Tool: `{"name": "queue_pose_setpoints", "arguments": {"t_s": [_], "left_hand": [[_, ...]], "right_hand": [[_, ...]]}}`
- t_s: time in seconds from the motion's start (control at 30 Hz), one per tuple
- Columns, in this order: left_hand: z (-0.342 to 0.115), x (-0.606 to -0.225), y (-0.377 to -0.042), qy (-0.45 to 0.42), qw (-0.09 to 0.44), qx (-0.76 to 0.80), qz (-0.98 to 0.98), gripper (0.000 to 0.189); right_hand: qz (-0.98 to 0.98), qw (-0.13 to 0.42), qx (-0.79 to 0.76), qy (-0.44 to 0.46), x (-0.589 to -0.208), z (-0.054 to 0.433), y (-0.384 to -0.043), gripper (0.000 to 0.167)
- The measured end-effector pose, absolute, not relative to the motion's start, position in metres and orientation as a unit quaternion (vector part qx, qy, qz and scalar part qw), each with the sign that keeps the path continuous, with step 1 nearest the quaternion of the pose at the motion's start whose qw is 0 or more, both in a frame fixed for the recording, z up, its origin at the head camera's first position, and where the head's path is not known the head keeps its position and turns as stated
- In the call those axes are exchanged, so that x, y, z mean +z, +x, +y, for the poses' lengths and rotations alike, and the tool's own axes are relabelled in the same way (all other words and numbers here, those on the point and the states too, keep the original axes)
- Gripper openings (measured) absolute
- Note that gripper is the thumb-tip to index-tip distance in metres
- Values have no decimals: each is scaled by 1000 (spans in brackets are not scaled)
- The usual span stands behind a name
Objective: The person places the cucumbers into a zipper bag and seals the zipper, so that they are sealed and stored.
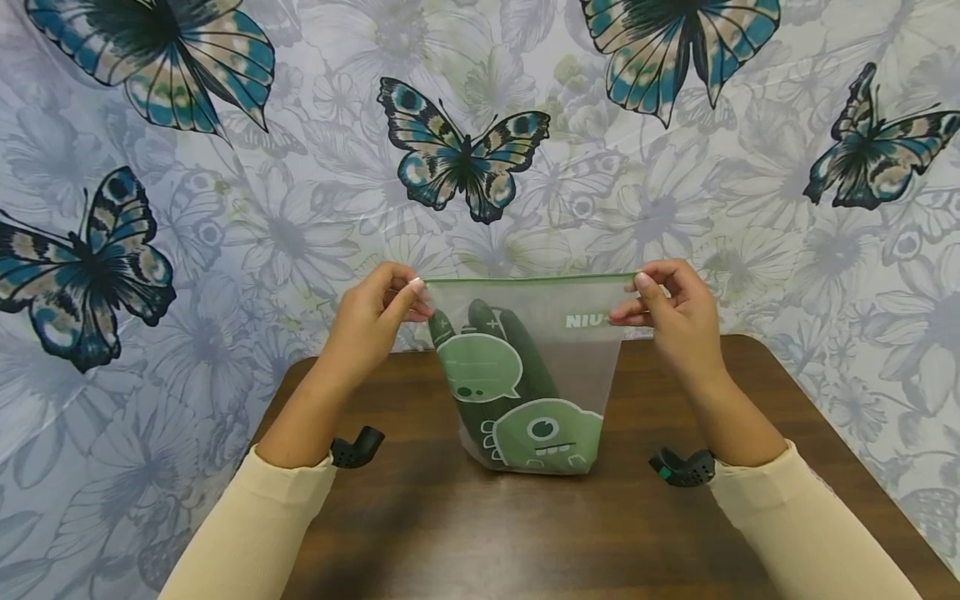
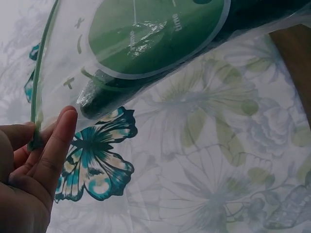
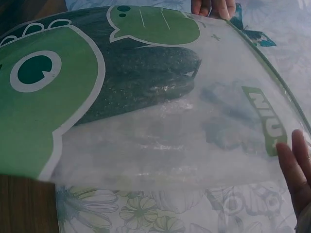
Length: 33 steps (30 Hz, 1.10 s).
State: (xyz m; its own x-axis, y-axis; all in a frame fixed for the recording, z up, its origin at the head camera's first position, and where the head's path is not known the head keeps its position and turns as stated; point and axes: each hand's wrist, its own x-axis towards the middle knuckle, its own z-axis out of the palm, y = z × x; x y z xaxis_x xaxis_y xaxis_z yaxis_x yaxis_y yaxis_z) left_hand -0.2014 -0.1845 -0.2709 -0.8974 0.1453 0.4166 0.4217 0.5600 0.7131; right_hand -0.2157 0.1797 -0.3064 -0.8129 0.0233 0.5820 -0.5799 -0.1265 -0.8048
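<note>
A translucent zip bag (image 1: pixel 581 367) printed with a green one-eyed monster stands upright on the brown table. Dark green, speckled cucumbers (image 3: pixel 141 73) lean inside it toward its left side, partly hidden by the print. My left hand (image 1: pixel 367 321) pinches the top left corner at the green zip edge (image 2: pixel 41 73). At the opposite top corner, my right hand (image 1: pixel 680 312) pinches the same edge, with other fingers touching the front near the white lettering. Between both hands the top edge is stretched straight; it looks closed along its length.
The wooden table (image 1: pixel 480 542) has its back edge just behind the bag. A cloth (image 1: pixel 300 208) with butterflies and flowers hangs behind and beside it. Black wrist devices (image 1: pixel 682 468) sit below both hands, at the cream sleeves (image 1: pixel 795 517).
</note>
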Motion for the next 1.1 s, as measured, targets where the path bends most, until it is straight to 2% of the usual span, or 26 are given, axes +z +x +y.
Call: {"name": "queue_pose_setpoints", "arguments": {"t_s": [0.27, 0.57, 0.87, 1.1], "left_hand": [[-185, -275, -224, -148, 172, -425, -876, 30], [-181, -275, -255, -162, 203, -434, -863, 28], [-188, -297, -245, -156, 133, -426, -881, 31], [-192, -321, -218, -179, 64, -425, -885, 23]], "right_hand": [[-623, 200, 717, 242, -308, 173, -247, 10], [-634, 246, 692, 243, -303, 171, -283, 14], [-674, 228, 661, 237, -332, 183, -275, 12], [-673, 198, 664, 259, -361, 187, -243, 17]]}}
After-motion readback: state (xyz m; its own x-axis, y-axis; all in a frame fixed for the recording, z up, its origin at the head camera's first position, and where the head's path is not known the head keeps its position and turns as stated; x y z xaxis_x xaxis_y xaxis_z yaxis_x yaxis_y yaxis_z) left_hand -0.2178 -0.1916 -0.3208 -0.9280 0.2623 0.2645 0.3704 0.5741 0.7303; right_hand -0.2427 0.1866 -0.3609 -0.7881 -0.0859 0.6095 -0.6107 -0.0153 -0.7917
